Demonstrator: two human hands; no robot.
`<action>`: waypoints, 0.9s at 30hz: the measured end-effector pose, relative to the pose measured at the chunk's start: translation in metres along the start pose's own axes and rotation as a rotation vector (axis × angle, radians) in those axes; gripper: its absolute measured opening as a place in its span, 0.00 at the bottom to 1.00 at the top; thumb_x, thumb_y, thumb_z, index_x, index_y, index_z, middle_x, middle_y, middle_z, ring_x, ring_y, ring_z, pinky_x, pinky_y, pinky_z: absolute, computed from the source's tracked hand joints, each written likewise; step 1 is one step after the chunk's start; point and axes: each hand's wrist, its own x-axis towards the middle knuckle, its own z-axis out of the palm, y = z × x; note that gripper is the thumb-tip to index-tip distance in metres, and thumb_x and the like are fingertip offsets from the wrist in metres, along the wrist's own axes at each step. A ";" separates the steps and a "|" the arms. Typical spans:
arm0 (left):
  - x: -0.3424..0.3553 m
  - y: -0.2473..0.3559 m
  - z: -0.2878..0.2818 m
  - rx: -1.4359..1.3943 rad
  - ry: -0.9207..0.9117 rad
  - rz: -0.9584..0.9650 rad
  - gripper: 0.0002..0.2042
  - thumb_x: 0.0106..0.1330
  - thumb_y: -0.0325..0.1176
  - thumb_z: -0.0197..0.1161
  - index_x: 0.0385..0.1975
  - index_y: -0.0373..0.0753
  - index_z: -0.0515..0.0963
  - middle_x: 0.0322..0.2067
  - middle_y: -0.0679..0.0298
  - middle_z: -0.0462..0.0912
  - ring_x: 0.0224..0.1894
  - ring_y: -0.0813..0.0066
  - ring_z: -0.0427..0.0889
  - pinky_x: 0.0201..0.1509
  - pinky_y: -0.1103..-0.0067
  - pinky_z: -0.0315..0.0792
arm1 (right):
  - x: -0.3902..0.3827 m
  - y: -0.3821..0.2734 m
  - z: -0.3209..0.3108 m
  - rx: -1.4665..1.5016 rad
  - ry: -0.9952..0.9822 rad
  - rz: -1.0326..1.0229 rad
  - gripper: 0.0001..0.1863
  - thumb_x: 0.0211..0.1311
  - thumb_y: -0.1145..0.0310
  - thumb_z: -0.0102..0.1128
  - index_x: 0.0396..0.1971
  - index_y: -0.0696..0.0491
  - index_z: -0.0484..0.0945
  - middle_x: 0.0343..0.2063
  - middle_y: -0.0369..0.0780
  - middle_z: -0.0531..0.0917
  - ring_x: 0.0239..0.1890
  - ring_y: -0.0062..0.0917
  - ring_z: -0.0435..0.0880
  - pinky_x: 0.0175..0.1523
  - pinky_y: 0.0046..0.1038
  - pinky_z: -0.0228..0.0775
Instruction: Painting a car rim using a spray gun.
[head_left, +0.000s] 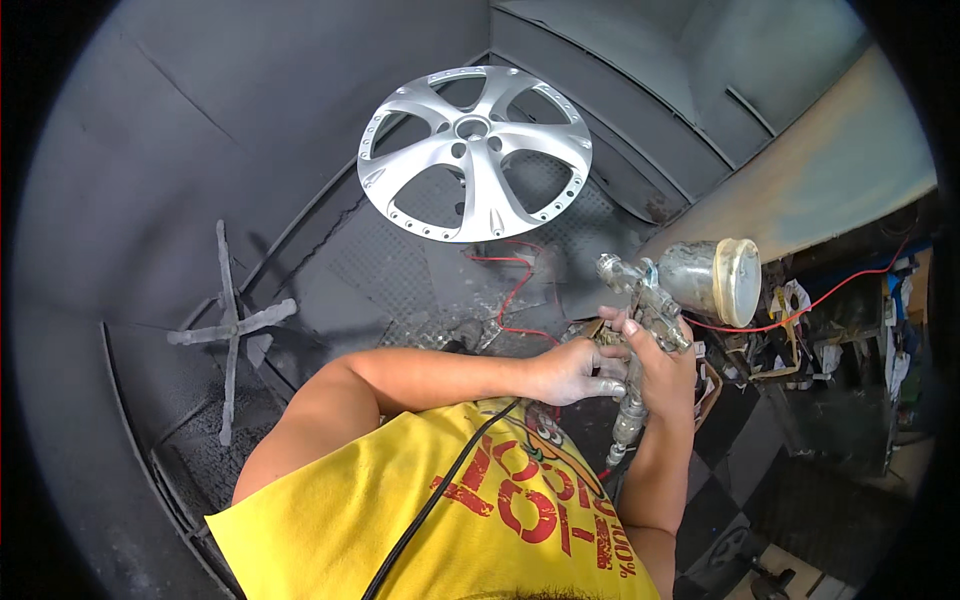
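Observation:
My right hand (665, 370) is wrapped round the grip of a paint-stained spray gun (655, 308), thumb up along its body. The gun's cup (690, 280), with a pale lid, tilts off to the right, while the nozzle points toward the upper left. My left hand (575, 373), dusted with pale powder, is curled against the gun's handle; its thumb and fingertips meet the handle beside my right hand. Beyond both hands, apart from the gun, a silver multi-spoke car wheel (487, 190) faces up. What supports the wheel is mostly hidden beneath it.
Grey sheet walls (330, 80) surround the wheel. A grey cross-shaped stand (235, 327) is at left. A red hose (515, 295) trails behind the gun. At right, a curved tan panel (810, 160) rises above cluttered shelves (840, 350). A black cable (440, 490) crosses my yellow shirt.

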 end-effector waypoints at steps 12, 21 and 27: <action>0.017 0.010 0.015 -0.244 0.064 -0.030 0.16 0.59 0.37 0.77 0.37 0.36 0.77 0.31 0.67 0.80 0.40 0.74 0.77 0.48 0.74 0.73 | -0.004 -0.039 -0.014 -0.170 -0.237 0.032 0.17 0.68 0.69 0.63 0.52 0.61 0.76 0.33 0.37 0.85 0.20 0.12 0.75 0.23 0.16 0.66; 0.030 0.039 0.001 0.048 0.009 0.034 0.16 0.61 0.36 0.74 0.44 0.36 0.79 0.42 0.61 0.83 0.46 0.69 0.82 0.52 0.73 0.75 | 0.013 -0.075 -0.011 -0.316 -0.298 0.023 0.14 0.67 0.72 0.64 0.50 0.59 0.79 0.33 0.36 0.87 0.35 0.18 0.83 0.40 0.22 0.76; 0.030 0.050 -0.007 0.137 0.114 0.195 0.15 0.61 0.39 0.74 0.36 0.36 0.76 0.36 0.59 0.83 0.40 0.60 0.84 0.48 0.69 0.76 | 0.016 -0.086 -0.002 -0.207 -0.283 0.023 0.10 0.67 0.73 0.62 0.45 0.59 0.80 0.28 0.37 0.85 0.18 0.15 0.76 0.22 0.19 0.67</action>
